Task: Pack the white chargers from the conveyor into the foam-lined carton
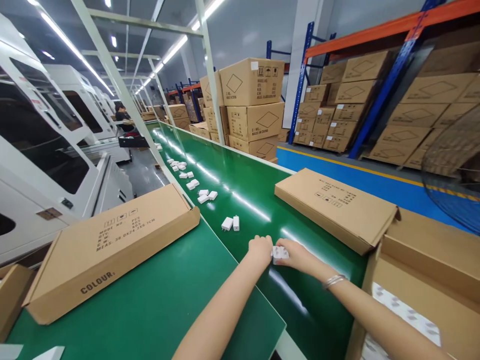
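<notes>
Holding one white charger [279, 253] between left hand [260, 249] and right hand [296, 255] (fingers closed), near the green belt's [255, 190] front edge.

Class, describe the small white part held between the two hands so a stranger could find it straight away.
Follow the green belt toward the camera to where the left hand and right hand meet. The white part sits between them, the only one being held; the other white pieces lie loose farther along.

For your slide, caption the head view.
Left hand and right hand grip a small white charger on the green conveyor belt.
</notes>
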{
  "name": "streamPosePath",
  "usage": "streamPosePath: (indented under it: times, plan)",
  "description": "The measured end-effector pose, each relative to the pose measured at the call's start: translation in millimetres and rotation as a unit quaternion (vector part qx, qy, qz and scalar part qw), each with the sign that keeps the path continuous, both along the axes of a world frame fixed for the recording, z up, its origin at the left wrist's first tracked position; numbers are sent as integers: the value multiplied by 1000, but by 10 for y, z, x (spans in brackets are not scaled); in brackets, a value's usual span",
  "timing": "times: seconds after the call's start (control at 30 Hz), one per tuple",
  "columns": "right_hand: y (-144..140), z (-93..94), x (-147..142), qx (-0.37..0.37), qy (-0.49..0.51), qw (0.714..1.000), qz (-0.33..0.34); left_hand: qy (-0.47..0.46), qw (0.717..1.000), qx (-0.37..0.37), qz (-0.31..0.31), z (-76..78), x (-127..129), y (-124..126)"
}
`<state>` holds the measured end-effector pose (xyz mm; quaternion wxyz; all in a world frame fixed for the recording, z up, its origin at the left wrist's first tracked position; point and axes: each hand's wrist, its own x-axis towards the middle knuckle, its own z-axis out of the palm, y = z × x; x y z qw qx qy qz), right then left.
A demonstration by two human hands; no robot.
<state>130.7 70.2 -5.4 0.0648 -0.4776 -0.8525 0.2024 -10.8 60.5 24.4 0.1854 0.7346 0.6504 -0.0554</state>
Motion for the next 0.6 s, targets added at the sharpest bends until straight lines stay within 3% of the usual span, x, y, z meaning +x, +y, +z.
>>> streamPosePath:
  times: [0.17, 0.37, 0.6]
  plan:
    - [-178, 80, 4, 66, -19, 997, 24, -51, 997, -31, -57, -122, -247, -120]
    - [-213, 97, -211, 131, -47, 986, 91, -139, 982, 107, 76, -313, -542, -259]
    - [-157, -109, -294, 139, -77, 982, 100, -172, 973, 132, 78, -286, -512, -277]
